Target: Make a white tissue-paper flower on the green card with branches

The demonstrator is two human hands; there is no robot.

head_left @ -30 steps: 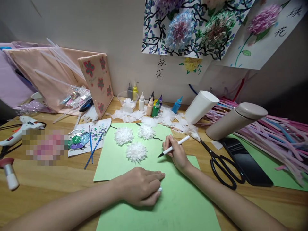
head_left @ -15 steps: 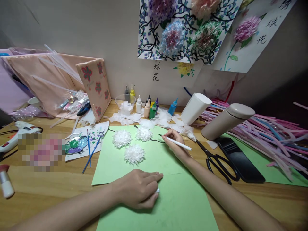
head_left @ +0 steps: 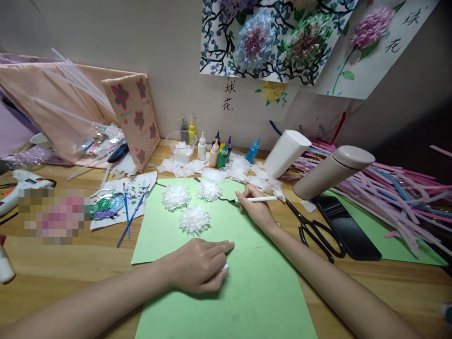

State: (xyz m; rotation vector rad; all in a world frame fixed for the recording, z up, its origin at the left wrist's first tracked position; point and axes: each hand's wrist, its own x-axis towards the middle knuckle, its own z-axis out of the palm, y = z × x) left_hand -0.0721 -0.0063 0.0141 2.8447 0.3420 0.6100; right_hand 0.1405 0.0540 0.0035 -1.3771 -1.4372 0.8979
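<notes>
My right hand [head_left: 256, 208] holds a white marker pen [head_left: 257, 199], its black tip touching the far edge of a green paper sheet [head_left: 243, 287] beside a drawn black line. My left hand [head_left: 203, 266] rests curled on the green sheet, its fingers closed round a small white piece, perhaps the pen's cap. Three white tissue pompom flowers [head_left: 193, 219] sit on the sheet, just left of the pen tip.
Black scissors [head_left: 312, 229] and a dark phone [head_left: 348, 228] lie right of my right hand. Two beige cylinders [head_left: 332, 172], pink pipe cleaners [head_left: 399, 195], paint bottles [head_left: 215, 150], tissue squares, a palette with brushes [head_left: 113, 205], a glue gun [head_left: 21, 186] and flower pictures surround the sheet.
My right hand moved from mid-sheet up to the sheet's far edge, and the pen swung to lie horizontally with its tip on the black line. My left hand stayed put.
</notes>
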